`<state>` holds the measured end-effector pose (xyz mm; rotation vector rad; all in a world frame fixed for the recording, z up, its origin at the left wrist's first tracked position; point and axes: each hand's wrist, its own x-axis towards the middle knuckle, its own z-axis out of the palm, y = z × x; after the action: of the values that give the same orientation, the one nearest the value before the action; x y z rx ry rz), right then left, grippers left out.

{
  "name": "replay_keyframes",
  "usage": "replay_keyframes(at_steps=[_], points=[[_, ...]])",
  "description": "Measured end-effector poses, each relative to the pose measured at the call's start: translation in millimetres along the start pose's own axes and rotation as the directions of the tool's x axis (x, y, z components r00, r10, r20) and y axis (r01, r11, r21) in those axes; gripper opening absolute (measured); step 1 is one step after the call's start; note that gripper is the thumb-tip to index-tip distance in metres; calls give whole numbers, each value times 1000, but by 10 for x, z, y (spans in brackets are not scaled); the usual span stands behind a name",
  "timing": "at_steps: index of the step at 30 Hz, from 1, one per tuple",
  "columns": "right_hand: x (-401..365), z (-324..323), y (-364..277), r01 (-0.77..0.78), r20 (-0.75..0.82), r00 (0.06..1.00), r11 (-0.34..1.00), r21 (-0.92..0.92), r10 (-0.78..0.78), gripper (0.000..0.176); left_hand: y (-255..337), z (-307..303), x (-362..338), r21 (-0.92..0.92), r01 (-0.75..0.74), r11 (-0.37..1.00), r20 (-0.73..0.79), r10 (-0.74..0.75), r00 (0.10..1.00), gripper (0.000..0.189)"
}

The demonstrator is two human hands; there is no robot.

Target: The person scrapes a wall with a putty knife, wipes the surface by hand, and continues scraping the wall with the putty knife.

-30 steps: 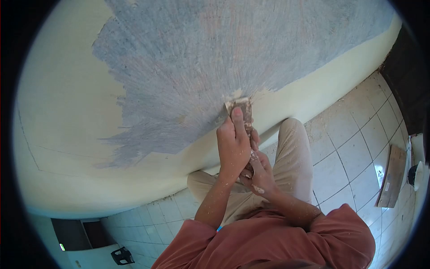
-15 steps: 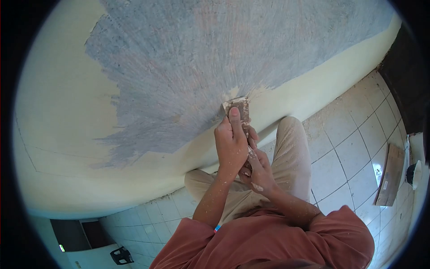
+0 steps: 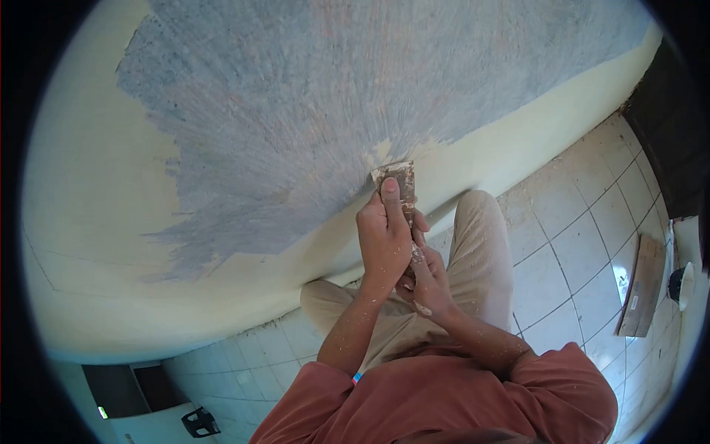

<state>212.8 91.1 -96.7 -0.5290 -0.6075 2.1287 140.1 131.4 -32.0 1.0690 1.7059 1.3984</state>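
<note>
Both hands are closed on one scraper (image 3: 399, 177), whose flat blade is speckled with pale residue. My left hand (image 3: 384, 234) grips its upper part, with the thumb pressed flat along the blade. Lower down, my right hand (image 3: 429, 281) wraps round the handle, and white flecks cover its skin. The blade's edge touches or nearly touches the wall (image 3: 518, 140), just below a small pale spot. Above and to the left spreads a rough grey-blue scraped area (image 3: 296, 111) bordered by cream paint.
My bent knees (image 3: 481, 244) are close to the wall's foot. A brown board (image 3: 643, 288) lies on the tiled floor (image 3: 569, 259) at the right, beside a white and black container (image 3: 686, 287). A black object (image 3: 200, 422) is at the lower left.
The wall's scraped area has shifted slightly left in view. The scraper and both hands sit slightly further right, with the grip unchanged.
</note>
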Motion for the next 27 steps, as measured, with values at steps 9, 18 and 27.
replay_keyframes(at_steps=[9,18,27], points=[[32,31,-49,30,-24,999,1000,0,-30,21,48,40,52,-23,-38,999,-70,36,997,49],[7,-127,-30,-7,-20,1000,999,-52,6,23,-25,105,32,-68,10,998,-34,-12,999,49],[111,-129,-130,70,49,997,990,-123,-65,24,-77,135,10,-79,-45,996,-44,42,998,49]])
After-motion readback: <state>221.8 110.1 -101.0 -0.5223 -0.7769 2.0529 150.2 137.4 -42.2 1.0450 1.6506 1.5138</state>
